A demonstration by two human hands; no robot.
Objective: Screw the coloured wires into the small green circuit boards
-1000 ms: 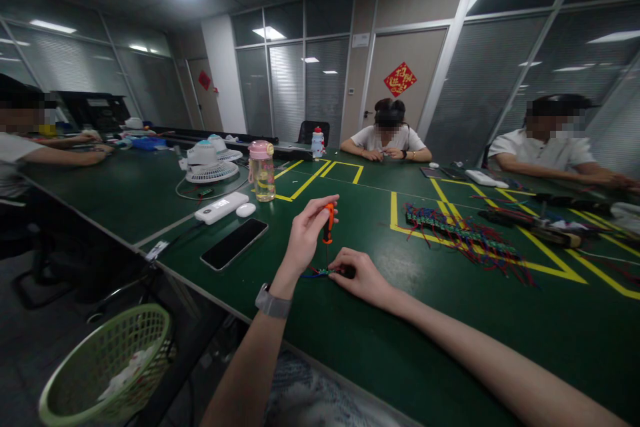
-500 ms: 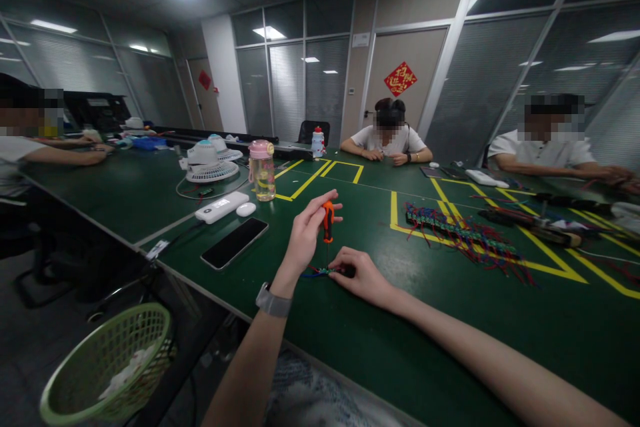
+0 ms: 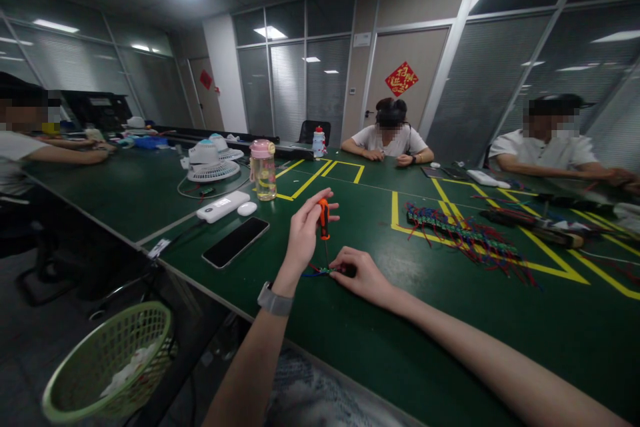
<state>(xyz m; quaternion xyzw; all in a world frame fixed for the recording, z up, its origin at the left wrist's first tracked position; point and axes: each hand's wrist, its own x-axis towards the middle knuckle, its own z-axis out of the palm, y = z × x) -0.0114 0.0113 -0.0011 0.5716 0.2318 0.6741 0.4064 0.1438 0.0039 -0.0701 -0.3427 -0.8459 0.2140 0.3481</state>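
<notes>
My left hand (image 3: pixel 304 232) holds an orange and black screwdriver (image 3: pixel 325 219) by its handle, thumb against it and the other fingers stretched behind. The tool stands nearly upright, its thin shaft reaching down to a small green circuit board (image 3: pixel 324 271) on the table. Red and blue wires trail from the board's left side. My right hand (image 3: pixel 361 275) rests on the table and pinches the board's right end between thumb and fingertips. The exact spot where the screwdriver tip meets the board is too small to make out.
Left of my hands lie a black phone (image 3: pixel 236 242), a white power bank (image 3: pixel 223 206) and a pink-lidded bottle (image 3: pixel 263 171). A row of wired boards (image 3: pixel 463 232) lies right, near yellow tape. A green basket (image 3: pixel 107 360) stands below the table edge. Several people sit around the table.
The screwdriver's handle has tipped slightly to the left, and my left hand has shifted a little with it. My right hand keeps its hold on the board.
</notes>
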